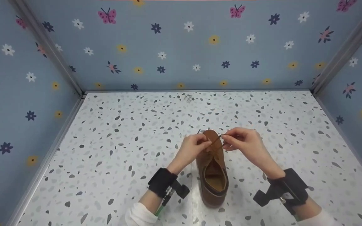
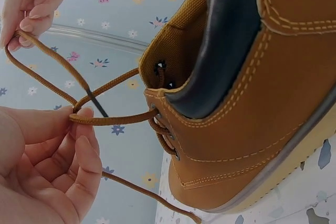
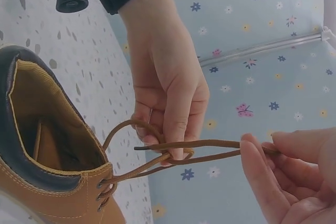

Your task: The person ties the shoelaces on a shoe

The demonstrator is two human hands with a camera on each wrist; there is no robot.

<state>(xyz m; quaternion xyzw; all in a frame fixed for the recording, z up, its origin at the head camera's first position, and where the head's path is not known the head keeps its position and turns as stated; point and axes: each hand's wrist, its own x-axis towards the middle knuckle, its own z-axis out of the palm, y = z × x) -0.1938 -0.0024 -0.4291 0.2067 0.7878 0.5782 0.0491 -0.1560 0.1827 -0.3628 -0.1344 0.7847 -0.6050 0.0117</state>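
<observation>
A brown lace-up shoe (image 1: 214, 200) with a dark padded collar stands upright, its toe pointing away from me. My left hand (image 1: 194, 146) pinches the brown shoelace (image 2: 118, 121) between thumb and fingers where its strands cross above the eyelets. To the right of the toe, my right hand (image 1: 243, 142) pinches a doubled length of the lace, drawn out as a loop between both hands. In the right wrist view, one dark-tipped lace end (image 3: 149, 147) lies beside the left hand's fingers. Another stretch of lace (image 2: 152, 195) trails below the left hand in the left wrist view.
The shoe rests on a white speckled surface (image 1: 130, 125). Blue panels (image 1: 187, 40) with flowers and butterflies enclose the back and both sides. Black straps with small cameras, the left strap (image 1: 163, 182) and the right strap (image 1: 289, 188), sit on my wrists.
</observation>
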